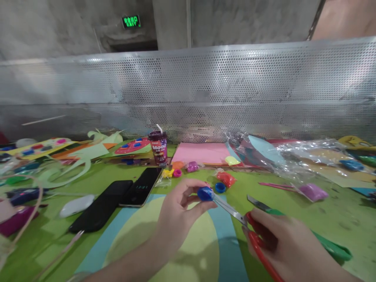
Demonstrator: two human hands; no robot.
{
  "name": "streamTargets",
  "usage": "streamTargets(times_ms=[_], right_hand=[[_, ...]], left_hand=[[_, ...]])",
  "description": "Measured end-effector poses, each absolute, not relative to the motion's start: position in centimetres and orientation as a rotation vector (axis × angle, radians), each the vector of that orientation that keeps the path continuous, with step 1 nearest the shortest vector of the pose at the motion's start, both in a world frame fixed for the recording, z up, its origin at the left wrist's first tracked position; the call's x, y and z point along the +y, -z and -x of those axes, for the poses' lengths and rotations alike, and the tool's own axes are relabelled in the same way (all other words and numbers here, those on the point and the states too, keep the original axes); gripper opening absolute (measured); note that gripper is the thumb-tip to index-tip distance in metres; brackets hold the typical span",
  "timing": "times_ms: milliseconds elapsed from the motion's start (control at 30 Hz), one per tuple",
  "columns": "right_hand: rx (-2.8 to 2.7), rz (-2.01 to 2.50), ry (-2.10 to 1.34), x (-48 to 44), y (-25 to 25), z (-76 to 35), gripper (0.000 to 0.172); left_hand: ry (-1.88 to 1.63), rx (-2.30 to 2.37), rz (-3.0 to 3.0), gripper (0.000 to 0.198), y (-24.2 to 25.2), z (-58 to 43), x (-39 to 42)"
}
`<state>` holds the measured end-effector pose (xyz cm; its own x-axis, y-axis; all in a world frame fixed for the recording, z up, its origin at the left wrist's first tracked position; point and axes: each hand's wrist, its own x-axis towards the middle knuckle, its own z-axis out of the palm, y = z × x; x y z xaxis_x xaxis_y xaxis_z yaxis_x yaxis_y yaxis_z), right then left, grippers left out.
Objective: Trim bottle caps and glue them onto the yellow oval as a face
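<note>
My left hand (180, 209) pinches a small blue lump of modelling clay (205, 193), seemingly in a clear wrapper, between thumb and fingers. Red-handled scissors (233, 212) are gripped in my right hand (289, 241), their blades pointing left with the tips at the clay's right side. Whether the tips have pierced the wrapper I cannot tell. Beneath both hands lies a blue sheet with a large pale yellow-green paper circle (194, 250). A blue ring-shaped lid (220, 187) and a red clay packet (226, 178) rest just beyond the blades.
A green-handled knife (331, 244) lies partly under my right hand. On the left are two black phones (101, 205) (142, 186) and a white case (76, 205). Behind stand a purple drink cup (159, 149) and pink paper (202, 152). A purple clay packet (313, 192) lies right.
</note>
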<state>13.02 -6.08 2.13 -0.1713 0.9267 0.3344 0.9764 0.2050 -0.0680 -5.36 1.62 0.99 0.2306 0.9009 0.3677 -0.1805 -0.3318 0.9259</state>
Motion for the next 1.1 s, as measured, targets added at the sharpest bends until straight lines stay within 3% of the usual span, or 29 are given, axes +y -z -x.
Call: streamTargets(times_ms=[200, 400, 700, 900, 1100], right_hand=[[-2.207, 1.843, 0.348, -6.0, -1.6, -13.5, 0.011], [-2.199, 1.716, 0.672, -5.8, -1.1, -14.2, 0.012], [-2.104, 1.585, 1.103, -6.1, -1.5, -15.0, 0.013], [-2.129, 1.390, 1.158, -5.8, -2.3, -14.7, 0.024], [-2.147, 1.490, 1.166, -5.9, -1.7, -14.6, 0.025]], left_hand=[[-1.340, 0.791, -1.498, 0.025, -0.9, 5.2, 1.6], [-1.303, 0.884, -1.509, 0.022, -1.0, 5.4, 1.6], [-1.113, 0.622, -1.301, 0.020, -1.1, 5.3, 2.3], [-0.741, 0.405, -1.079, 0.050, -0.4, 5.3, 3.2], [-0.742, 0.501, -1.067, 0.043, -0.2, 4.9, 2.7]])
